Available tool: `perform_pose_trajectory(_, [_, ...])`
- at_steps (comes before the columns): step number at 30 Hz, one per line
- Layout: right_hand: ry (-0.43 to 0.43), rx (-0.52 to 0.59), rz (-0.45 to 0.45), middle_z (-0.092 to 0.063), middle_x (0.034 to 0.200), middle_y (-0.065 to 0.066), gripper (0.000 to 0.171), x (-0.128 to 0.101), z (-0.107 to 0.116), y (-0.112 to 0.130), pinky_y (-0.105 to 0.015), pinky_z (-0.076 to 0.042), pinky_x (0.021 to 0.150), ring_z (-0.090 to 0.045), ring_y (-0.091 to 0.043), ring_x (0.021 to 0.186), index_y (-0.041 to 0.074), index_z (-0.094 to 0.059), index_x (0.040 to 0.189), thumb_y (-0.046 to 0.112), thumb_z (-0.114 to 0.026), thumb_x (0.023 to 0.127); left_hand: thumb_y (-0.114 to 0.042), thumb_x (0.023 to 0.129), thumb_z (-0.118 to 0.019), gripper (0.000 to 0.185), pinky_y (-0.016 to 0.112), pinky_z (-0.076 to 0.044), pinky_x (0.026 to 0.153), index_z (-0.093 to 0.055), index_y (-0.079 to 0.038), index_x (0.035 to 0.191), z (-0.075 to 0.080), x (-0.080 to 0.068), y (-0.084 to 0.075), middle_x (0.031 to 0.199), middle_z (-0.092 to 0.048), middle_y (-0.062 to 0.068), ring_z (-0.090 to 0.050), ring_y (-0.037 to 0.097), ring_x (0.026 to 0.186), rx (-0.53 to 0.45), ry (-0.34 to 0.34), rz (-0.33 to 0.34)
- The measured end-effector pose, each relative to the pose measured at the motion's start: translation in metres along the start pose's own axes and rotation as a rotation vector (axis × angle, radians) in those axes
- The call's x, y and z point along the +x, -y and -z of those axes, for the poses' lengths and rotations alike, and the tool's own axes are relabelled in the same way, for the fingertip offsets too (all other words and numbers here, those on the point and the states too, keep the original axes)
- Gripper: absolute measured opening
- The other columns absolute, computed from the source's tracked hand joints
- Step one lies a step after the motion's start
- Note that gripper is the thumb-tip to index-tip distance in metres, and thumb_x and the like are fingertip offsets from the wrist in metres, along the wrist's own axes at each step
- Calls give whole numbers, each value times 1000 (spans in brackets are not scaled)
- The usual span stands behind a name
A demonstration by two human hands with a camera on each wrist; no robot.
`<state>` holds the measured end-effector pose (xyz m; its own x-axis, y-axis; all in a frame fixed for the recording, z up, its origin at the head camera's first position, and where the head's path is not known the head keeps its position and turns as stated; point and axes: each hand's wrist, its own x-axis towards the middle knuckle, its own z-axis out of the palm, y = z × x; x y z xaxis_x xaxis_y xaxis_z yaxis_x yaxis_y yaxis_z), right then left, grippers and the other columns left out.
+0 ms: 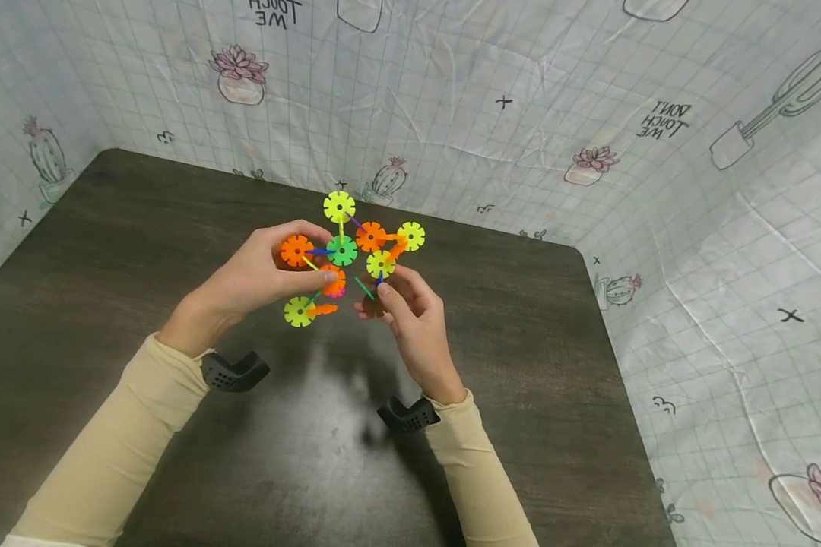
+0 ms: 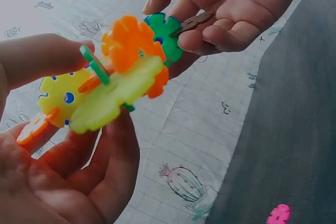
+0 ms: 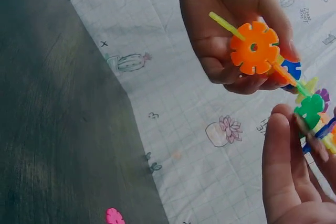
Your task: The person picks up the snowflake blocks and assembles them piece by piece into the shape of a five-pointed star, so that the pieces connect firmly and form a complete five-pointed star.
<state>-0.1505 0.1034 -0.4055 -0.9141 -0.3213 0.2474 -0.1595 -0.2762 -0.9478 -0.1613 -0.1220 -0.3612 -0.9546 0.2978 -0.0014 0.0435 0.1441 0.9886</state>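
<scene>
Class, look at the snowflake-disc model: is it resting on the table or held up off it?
Held up off it. Both hands, left hand and right hand, grip the disc model above the dark table.

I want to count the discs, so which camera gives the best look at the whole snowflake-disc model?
The head view: the whole disc model shows, held above the table between the left hand and the right hand. The left wrist view shows only a few overlapping discs up close; the right wrist view shows one orange disc and part of the rest at the picture's edge.
</scene>
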Motion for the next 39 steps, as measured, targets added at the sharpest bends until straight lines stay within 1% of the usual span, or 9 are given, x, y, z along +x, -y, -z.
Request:
perform_pose_trajectory(7, [-78, -67, -64, -65, 103, -8, 35, -1, 4, -3, -38, -57, 79, -68, -19, 79, 4, -51, 127, 20, -55, 96, -28, 81, -74, 51, 35, -56, 80, -51, -16, 126, 0, 1, 13, 103, -65, 10, -66, 23, 86, -15, 69, 70])
perform_pose_trajectory(11, [-129, -93, -61, -67, 99, -5, 35, -1, 5, -2, -36, -57, 76, -68, -17, 77, 5, -48, 124, 21, -58, 94, -20, 81, -75, 51, 33, -56, 79, -50, -14, 125, -3, 2, 17, 106, -63, 11, -66, 25, 87, -49, 71, 48])
perform_pose_trajectory(16, [-114, -16, -30, -62, 105, -10, 33, 0, 4, 1, -36, -56, 79, -68, -19, 81, 4, -48, 123, 18, -57, 94, -10, 80, -74, 48, 33, -57, 77, -48, -12, 120, -8, 4, 16, 101, -61, 10, -66, 25, 81, -114, 35, -2])
perform_pose_trajectory(21, [-76, 38, -7, -60, 112, -12, 35, 0, 2, 5, -35, -56, 81, -68, -22, 86, 4, -46, 126, 22, -52, 97, -3, 81, -71, 46, 35, -57, 77, -45, -11, 119, -9, 3, 13, 98, -63, 8, -65, 24, 78, -206, 41, -24])
perform_pose_trajectory(25, [-41, 37, -4, -55, 114, -14, 46, -2, 3, 3, -34, -55, 85, -67, -23, 93, 4, -41, 133, 31, -51, 97, 1, 81, -69, 44, 39, -57, 78, -44, -10, 116, -11, 4, 12, 98, -63, 9, -65, 24, 77, -261, 32, -30])
perform_pose_trajectory(29, [-13, 14, -31, -47, 124, -17, 51, -6, 6, -7, -35, -51, 94, -62, -24, 106, 8, -34, 140, 34, -47, 98, 2, 81, -69, 43, 40, -57, 77, -43, -9, 113, -12, 4, 10, 98, -60, 11, -64, 24, 76, -282, 23, -27])
perform_pose_trajectory(33, [-49, -12, -34, -45, 130, -20, 51, -13, 5, -18, -39, -48, 98, -57, -31, 115, 11, -28, 141, 36, -44, 99, 3, 81, -69, 43, 38, -57, 75, -43, -9, 113, -13, 5, 8, 98, -60, 12, -64, 26, 76, -294, 15, -43])
perform_pose_trajectory(37, [-116, -91, -14, -54, 115, -19, 51, -21, -10, -23, -38, -53, 87, -61, -39, 101, 4, -34, 130, 36, -53, 95, 0, 81, -70, 44, 33, -55, 76, -44, -10, 116, -14, 5, 5, 101, -60, 10, -63, 24, 86, -268, -3, -64])
perform_pose_trajectory(39, [-118, -137, 1, -59, 104, -13, 45, -22, -21, -23, -37, -56, 80, -65, -32, 89, 0, -40, 122, 31, -57, 94, -2, 81, -70, 45, 31, -54, 77, -45, -11, 117, -16, 5, 3, 103, -61, 8, -62, 23, 90, -245, -10, -71])
